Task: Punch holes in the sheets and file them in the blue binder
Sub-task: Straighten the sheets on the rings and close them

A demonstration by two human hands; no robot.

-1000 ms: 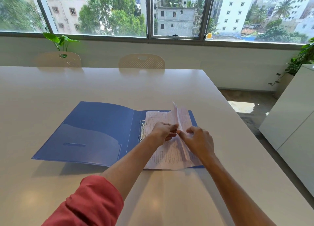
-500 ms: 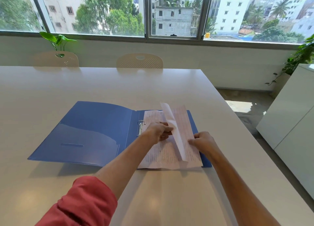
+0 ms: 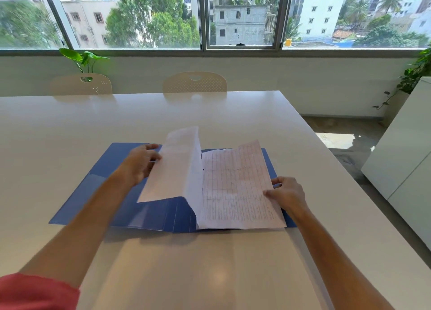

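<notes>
Sheets are already lying in the binder, open mid-tabletop, the left hand turning one page while the right hand is pinning the rest; closing seemingly remains.

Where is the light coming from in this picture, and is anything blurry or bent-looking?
Head view: daylight enters through the windows; soft glare patches sit on the white table; the lifted sheet looks slightly motion-blurred; the wide lens bows the window frame.

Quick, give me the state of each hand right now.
Left hand: closed on the left edge of the turned sheet, holding it raised over the blue binder.
Right hand: pinching the right edge of the printed sheets.
</notes>
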